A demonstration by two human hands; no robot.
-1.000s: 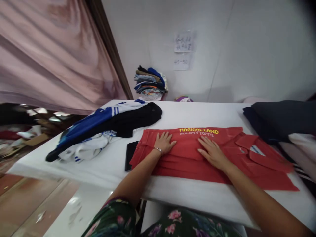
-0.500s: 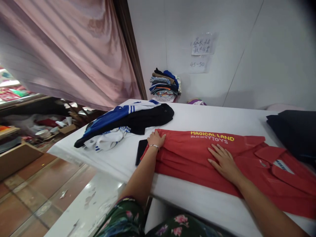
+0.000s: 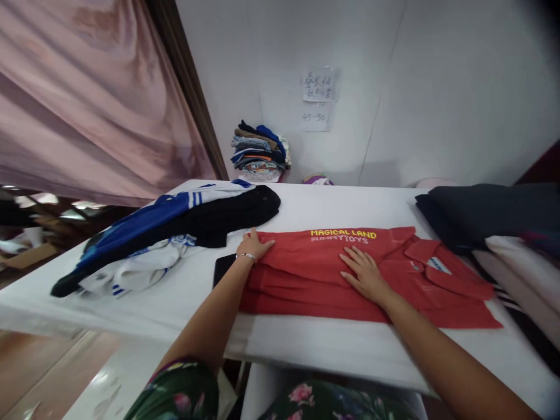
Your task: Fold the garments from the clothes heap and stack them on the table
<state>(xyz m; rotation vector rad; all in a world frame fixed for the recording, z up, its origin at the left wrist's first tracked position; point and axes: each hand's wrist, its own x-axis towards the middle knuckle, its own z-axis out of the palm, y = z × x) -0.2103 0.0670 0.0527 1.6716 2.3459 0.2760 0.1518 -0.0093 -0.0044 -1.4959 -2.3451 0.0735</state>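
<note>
A red collared shirt (image 3: 301, 280) with "MAGICAL LAND" lettering lies lengthwise on the white table (image 3: 341, 204), its collar toward the right. At the hem's far left corner is my left hand (image 3: 255, 248), closed on the fabric with the thumb over the top; its other fingers are partly hidden. My right hand (image 3: 363, 273) rests open on the middle of the shirt, fingers spread just below the lettering. A dark flat object (image 3: 222, 268) shows beside the hem, partly covered by my left wrist and the shirt.
Left on the table lie loose blue, white and black garments (image 3: 210, 219). Dark folded clothes (image 3: 494, 210) and paler garments (image 3: 525, 280) sit at the right. Behind the table rises a clothes stack (image 3: 260, 151) against the wall. A pink curtain (image 3: 87, 105) hangs at left.
My view has turned to the right, bringing more of the right-hand clothes into sight. Both hands stay at about the same places on the red shirt.
</note>
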